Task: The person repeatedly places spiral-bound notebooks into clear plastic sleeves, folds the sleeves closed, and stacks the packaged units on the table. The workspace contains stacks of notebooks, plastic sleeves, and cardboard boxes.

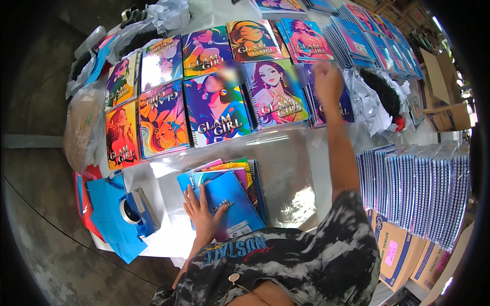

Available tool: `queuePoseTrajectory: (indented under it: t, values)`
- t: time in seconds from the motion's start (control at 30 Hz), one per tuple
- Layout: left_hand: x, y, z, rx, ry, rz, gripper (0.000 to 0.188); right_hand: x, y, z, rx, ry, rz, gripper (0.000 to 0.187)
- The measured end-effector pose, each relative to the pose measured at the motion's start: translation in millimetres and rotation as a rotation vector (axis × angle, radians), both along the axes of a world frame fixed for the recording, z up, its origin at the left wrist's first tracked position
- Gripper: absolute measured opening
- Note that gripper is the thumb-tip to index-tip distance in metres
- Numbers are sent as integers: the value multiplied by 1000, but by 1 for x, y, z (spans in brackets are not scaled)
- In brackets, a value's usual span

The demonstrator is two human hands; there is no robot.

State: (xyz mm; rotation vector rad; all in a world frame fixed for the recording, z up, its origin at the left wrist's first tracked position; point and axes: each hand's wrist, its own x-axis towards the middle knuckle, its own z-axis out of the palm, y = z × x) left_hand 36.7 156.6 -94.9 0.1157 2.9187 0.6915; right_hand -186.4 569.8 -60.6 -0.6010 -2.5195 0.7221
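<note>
My left hand (200,213) lies flat, fingers spread, on the blue back cover of the top spiral notebook (229,201) in a small stack near the table's front edge. My right hand (326,81) reaches far across the table with its fingers curled over a pile of colourful spiral notebooks (326,104) at the right end of the laid-out rows; it is blurred, so I cannot tell whether it grips one. Rows of bright illustrated notebooks (214,109) cover the far half of the table.
A blue tape dispenser (137,211) sits on blue paper at the front left. Clear plastic sheet (286,158) covers the table middle. Upright stacks of spiral notebooks (413,188) stand at the right above cardboard boxes (400,252). Plastic bags (81,127) lie at the left.
</note>
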Motion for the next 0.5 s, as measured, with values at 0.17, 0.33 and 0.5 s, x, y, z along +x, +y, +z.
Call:
queuePoseTrajectory:
  t: [0.17,0.33,0.5]
  values:
    - [-4,2,3,-13,8,-19,87,-92,107,-53,230,-309,-493,42]
    - [-3,-4,2,145,5,5,84,-84,102,-24,-352,410,43,30]
    - [-3,-39,-9,996,-38,414,85,55,-34,46,-387,411,582,13]
